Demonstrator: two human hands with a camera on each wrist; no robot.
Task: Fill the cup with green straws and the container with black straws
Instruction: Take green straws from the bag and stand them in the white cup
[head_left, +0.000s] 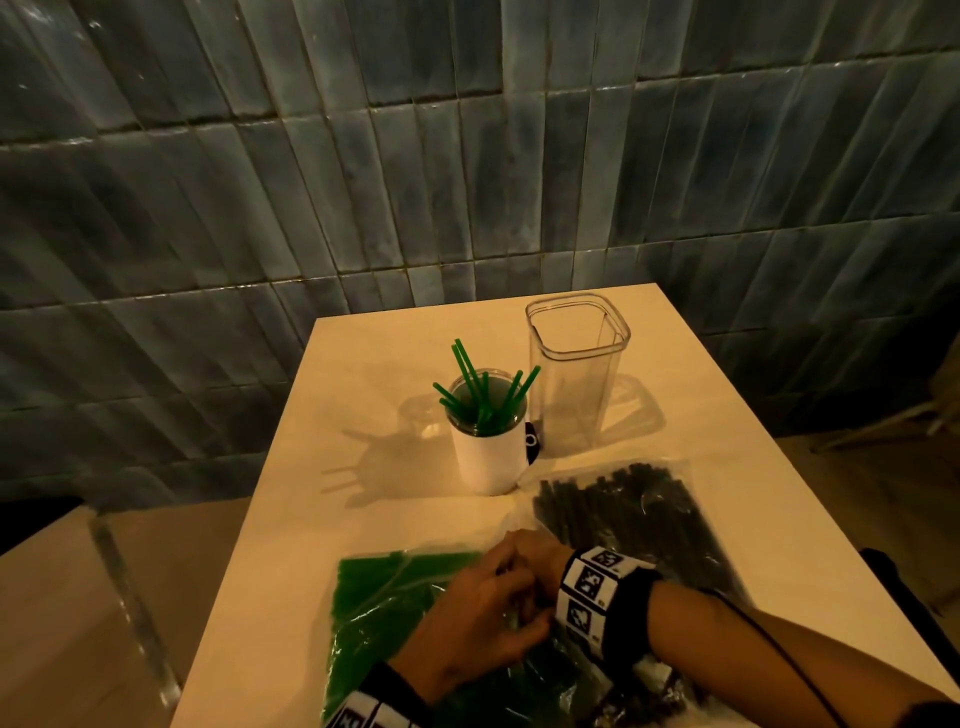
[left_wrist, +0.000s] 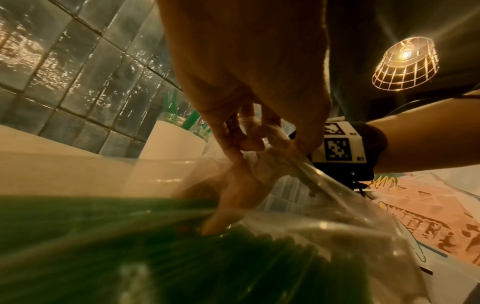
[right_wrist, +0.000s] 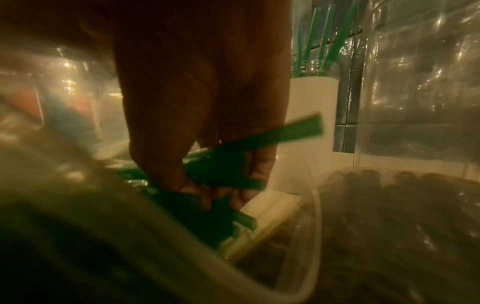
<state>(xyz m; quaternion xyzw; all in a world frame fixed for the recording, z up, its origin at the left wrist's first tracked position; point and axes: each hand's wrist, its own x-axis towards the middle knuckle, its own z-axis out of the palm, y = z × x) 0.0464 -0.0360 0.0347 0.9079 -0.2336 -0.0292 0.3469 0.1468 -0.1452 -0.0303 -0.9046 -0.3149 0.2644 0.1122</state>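
Observation:
A white cup (head_left: 485, 457) stands mid-table with several green straws (head_left: 475, 389) in it. Right of it is the clear square container (head_left: 576, 374), with nothing in it. A plastic bag of green straws (head_left: 387, 597) lies near the front edge, and a bag of black straws (head_left: 639, 514) lies to its right. My left hand (head_left: 467, 618) pinches the green bag's plastic edge (left_wrist: 262, 131). My right hand (head_left: 524, 551) reaches into that bag's mouth, and in the right wrist view its fingers (right_wrist: 259, 170) curl round a few green straws (right_wrist: 233, 164).
The table (head_left: 291, 519) is small and light-coloured, pushed against a dark tiled wall (head_left: 363, 182). Its left edge drops to the floor close to the green bag. A caged lamp (left_wrist: 405, 63) hangs overhead. Bare tabletop lies left of the cup.

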